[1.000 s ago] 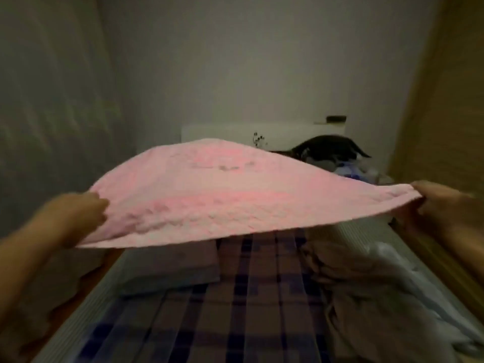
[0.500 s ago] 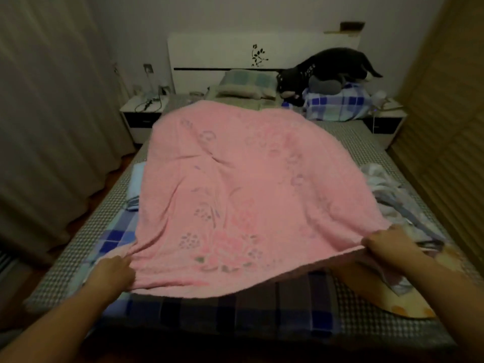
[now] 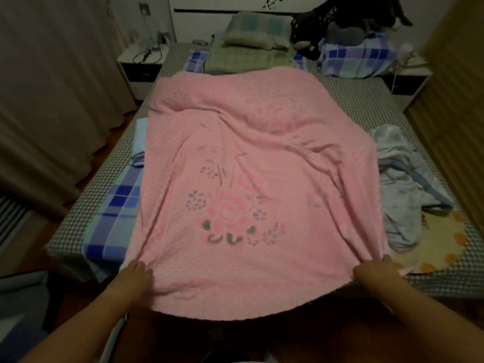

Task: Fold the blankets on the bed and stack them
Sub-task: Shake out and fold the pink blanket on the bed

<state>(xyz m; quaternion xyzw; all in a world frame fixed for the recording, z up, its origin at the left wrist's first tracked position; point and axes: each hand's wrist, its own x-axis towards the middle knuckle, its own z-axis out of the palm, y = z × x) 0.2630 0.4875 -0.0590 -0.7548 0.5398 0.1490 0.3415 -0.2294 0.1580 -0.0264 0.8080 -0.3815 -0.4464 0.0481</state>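
Pink blanket (image 3: 251,184): lying spread over bed (image 3: 110,163) centre — near edge hanging off foot end.
L hand (image 3: 136,275): gripping near-left corner, fingers curled into cloth.
R hand (image 3: 375,271): gripping near-right corner.
Blue plaid blanket (image 3: 115,213): lying underneath, showing at left.
Pale crumpled blanket (image 3: 403,195): sitting w/ folds at right — beside pink one.

You see a dim room: curtains (image 3: 52,100) at left, a white headboard (image 3: 222,19) far, a wooden wardrobe (image 3: 455,100) at right.
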